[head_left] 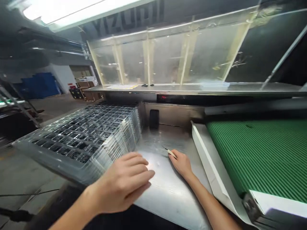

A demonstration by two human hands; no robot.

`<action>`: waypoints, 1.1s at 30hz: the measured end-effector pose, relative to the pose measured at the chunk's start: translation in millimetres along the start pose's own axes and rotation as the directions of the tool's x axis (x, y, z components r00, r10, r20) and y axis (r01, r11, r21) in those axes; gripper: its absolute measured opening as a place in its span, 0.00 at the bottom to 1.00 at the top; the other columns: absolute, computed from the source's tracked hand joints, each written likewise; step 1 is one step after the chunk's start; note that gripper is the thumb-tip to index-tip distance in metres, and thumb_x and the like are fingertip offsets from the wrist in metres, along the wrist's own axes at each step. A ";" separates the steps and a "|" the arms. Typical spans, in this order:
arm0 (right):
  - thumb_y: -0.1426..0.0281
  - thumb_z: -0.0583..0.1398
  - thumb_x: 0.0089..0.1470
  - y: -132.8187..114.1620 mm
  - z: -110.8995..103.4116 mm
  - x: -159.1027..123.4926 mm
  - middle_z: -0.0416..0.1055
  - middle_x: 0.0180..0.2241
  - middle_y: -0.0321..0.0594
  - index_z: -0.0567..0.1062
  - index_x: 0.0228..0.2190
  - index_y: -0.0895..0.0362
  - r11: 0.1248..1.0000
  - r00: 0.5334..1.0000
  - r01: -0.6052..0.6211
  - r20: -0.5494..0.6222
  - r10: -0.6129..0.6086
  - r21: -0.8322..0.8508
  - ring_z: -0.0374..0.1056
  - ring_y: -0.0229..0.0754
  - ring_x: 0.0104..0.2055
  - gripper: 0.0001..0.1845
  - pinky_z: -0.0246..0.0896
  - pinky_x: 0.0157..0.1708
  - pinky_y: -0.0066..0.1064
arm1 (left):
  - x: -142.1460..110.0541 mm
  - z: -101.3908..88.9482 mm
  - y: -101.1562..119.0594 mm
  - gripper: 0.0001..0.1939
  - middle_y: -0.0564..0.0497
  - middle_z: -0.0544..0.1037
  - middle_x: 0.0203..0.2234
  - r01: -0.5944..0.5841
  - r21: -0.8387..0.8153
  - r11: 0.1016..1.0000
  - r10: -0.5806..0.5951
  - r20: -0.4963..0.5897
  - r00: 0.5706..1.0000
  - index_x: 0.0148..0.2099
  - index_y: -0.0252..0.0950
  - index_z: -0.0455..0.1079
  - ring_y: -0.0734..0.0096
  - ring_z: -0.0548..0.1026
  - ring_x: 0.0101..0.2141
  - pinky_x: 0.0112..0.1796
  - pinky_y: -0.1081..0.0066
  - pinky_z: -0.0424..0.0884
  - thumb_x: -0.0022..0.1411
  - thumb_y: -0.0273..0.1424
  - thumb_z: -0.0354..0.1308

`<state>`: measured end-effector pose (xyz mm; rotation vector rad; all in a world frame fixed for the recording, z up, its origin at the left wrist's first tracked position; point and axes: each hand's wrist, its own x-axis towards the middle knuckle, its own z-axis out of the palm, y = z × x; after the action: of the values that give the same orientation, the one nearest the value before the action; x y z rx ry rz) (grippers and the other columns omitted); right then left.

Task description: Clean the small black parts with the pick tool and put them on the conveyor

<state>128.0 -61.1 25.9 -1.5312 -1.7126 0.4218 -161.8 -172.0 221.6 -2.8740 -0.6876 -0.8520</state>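
Gripping a slim pale-handled tool (171, 153) with its thin dark tip pointing forward, the right hand (182, 163) is over the metal table (168, 198), to the right of the tray stack (120, 137) and apart from it. The left hand (124, 182) hangs just beside the tray stack's near right corner, fingers loosely bent and close together; its palm is turned away, so whether it holds anything cannot be told. As for progress, many cells in the top of the tray stack seem to contain dark pieces (83, 157), which suggests that much of that layer is already occupied; its lower layers are too blurred to judge. The tool's tip meets no piece, so cutting or trimming does not appear under way, and how much is left cannot be told. A black rounded object (154, 118) stands upright at the back of the table, right of the tray stack's far end. Farther right of the stack, beyond a white guard (211, 159), lies a green ribbed belt (263, 150).
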 end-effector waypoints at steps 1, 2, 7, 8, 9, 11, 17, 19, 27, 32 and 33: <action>0.53 0.53 0.56 0.9 0.7 -0.6 0.71 0.25 0.39 0.76 0.28 0.53 0.999 1.000 -0.002 -0.013 0.003 0.033 0.65 0.46 0.29 0.20 0.47 0.32 0.33 | -2.6 21.8 6.7 0.14 0.46 0.83 0.38 0.003 -0.040 0.999 -0.005 -0.042 0.999 0.55 0.44 0.76 0.58 0.81 0.41 0.48 0.57 0.78 0.71 0.27 0.57; 0.53 0.53 0.56 1.6 1.1 -1.1 0.70 0.24 0.39 0.76 0.28 0.53 0.997 0.999 -0.010 -0.033 0.012 0.070 0.64 0.45 0.29 0.20 0.48 0.31 0.32 | -5.0 43.3 7.6 0.15 0.46 0.83 0.37 0.031 -0.054 0.998 -0.037 -0.102 0.994 0.56 0.42 0.75 0.59 0.81 0.40 0.45 0.58 0.78 0.71 0.25 0.57; 0.47 0.53 0.62 2.4 -1.3 -0.8 0.66 0.23 0.36 0.77 0.33 0.56 0.950 0.970 -0.043 -0.214 0.113 0.308 0.62 0.42 0.27 0.26 0.52 0.31 0.31 | -4.3 126.5 -31.2 0.09 0.50 0.84 0.32 0.305 -0.242 0.921 -0.360 -0.230 0.904 0.48 0.41 0.78 0.65 0.82 0.34 0.38 0.65 0.75 0.73 0.28 0.56; 0.46 0.53 0.62 2.2 -2.1 -0.2 0.65 0.23 0.36 0.77 0.34 0.56 0.936 0.961 -0.043 -0.242 0.134 0.348 0.61 0.42 0.27 0.28 0.53 0.31 0.31 | 1.2 137.5 -39.6 0.09 0.51 0.84 0.31 0.364 -0.344 0.866 -0.443 -0.189 0.876 0.47 0.40 0.79 0.66 0.82 0.33 0.39 0.67 0.75 0.73 0.30 0.57; 0.45 0.53 0.63 1.9 -2.8 0.6 0.64 0.23 0.35 0.77 0.35 0.57 0.923 0.953 -0.040 -0.264 0.151 0.383 0.61 0.42 0.27 0.29 0.53 0.30 0.31 | 9.1 147.7 -47.2 0.09 0.51 0.83 0.29 0.412 -0.451 0.792 -0.520 -0.144 0.842 0.45 0.40 0.80 0.67 0.81 0.33 0.38 0.68 0.74 0.73 0.33 0.58; 0.45 0.52 0.64 1.3 -3.6 2.0 0.64 0.22 0.35 0.77 0.36 0.58 0.899 0.940 -0.031 -0.292 0.174 0.437 0.60 0.41 0.26 0.29 0.54 0.30 0.31 | 31.6 168.6 -60.6 0.11 0.51 0.81 0.24 0.456 -0.648 0.610 -0.643 -0.069 0.763 0.44 0.38 0.79 0.68 0.79 0.29 0.35 0.70 0.72 0.70 0.39 0.59; 0.46 0.53 0.64 0.3 -4.7 3.4 0.65 0.22 0.34 0.77 0.35 0.57 0.874 0.924 0.003 -0.336 0.183 0.486 0.61 0.41 0.26 0.28 0.55 0.30 0.31 | 98.7 248.1 -89.1 0.24 0.58 0.66 0.14 0.388 -0.895 0.221 -0.812 0.052 0.581 0.40 0.36 0.74 0.76 0.60 0.17 0.22 0.74 0.55 0.57 0.53 0.63; 0.46 0.53 0.64 1.2 -5.0 3.7 0.65 0.21 0.34 0.77 0.35 0.57 0.876 0.923 0.018 -0.345 0.171 0.483 0.61 0.41 0.25 0.28 0.55 0.29 0.31 | 103.4 268.9 -91.1 0.24 0.60 0.63 0.14 0.391 -0.898 0.202 -0.822 0.062 0.566 0.38 0.37 0.73 0.76 0.59 0.17 0.22 0.74 0.53 0.56 0.54 0.63; 0.46 0.54 0.65 1.2 -1.6 3.6 0.63 0.22 0.34 0.75 0.33 0.57 0.887 0.925 0.032 -0.351 0.148 0.460 0.59 0.40 0.25 0.27 0.55 0.29 0.31 | 87.0 288.7 -92.2 0.19 0.59 0.62 0.15 0.402 -0.878 0.261 -0.741 0.084 0.666 0.40 0.37 0.75 0.74 0.60 0.19 0.23 0.73 0.55 0.62 0.48 0.60; 0.49 0.57 0.64 -9.2 -6.9 -4.3 0.65 0.25 0.35 0.77 0.34 0.57 0.938 0.948 0.085 -0.317 0.028 0.337 0.59 0.39 0.27 0.24 0.54 0.30 0.31 | 87.9 289.9 -93.7 0.11 0.58 0.65 0.17 0.421 -0.867 0.266 -0.727 0.106 0.678 0.37 0.37 0.75 0.74 0.61 0.20 0.24 0.73 0.55 0.63 0.39 0.58; 0.49 0.57 0.64 -11.6 -8.5 -6.0 0.67 0.26 0.35 0.78 0.34 0.57 0.951 0.949 0.106 -0.316 -0.010 0.290 0.59 0.39 0.27 0.24 0.54 0.30 0.31 | 87.4 289.7 -93.3 0.10 0.58 0.66 0.18 0.431 -0.855 0.288 -0.718 0.105 0.688 0.37 0.37 0.75 0.74 0.62 0.21 0.25 0.73 0.55 0.64 0.38 0.57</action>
<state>126.1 -71.4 37.5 -1.2452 -1.3722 0.3702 8.3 0.4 17.7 -2.9723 -1.8033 -2.2622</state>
